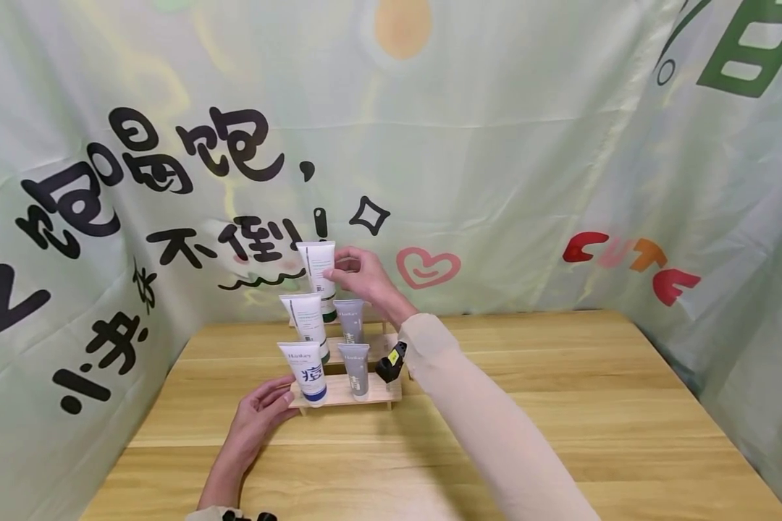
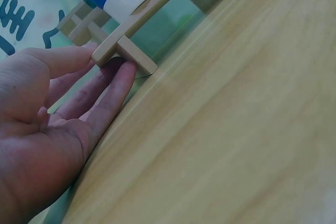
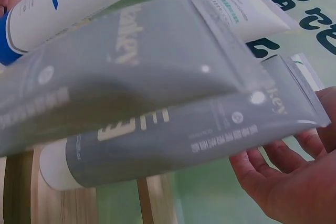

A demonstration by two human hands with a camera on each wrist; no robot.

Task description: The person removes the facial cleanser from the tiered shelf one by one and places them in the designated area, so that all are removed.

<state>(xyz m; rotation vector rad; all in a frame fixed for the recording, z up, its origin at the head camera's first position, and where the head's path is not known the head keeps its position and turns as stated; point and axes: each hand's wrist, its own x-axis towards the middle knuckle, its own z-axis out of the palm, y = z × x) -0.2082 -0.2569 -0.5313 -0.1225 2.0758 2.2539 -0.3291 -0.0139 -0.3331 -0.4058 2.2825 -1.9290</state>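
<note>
A tiered wooden display stand (image 1: 383, 395) holds several squeeze tubes, caps down. My right hand (image 1: 365, 276) reaches over to the top tier and pinches a white tube with a green cap (image 1: 318, 262) by its right side. One tier below stands a similar white tube (image 1: 308, 315). On the lowest tier is a white tube with a blue cap (image 1: 302, 365). Two grey tubes, a front one (image 1: 358, 370) and a rear one (image 1: 350, 320), stand to the right. My left hand (image 2: 52, 114) grips the stand's front left corner, thumb above and fingers beneath.
The stand is on a wood-grain table (image 1: 528, 391). Behind and beside it hangs a pale green printed curtain (image 1: 508, 174). Two grey tubes fill much of the right wrist view, in front of the right hand. A black device (image 1: 392, 362) sits at the right wrist.
</note>
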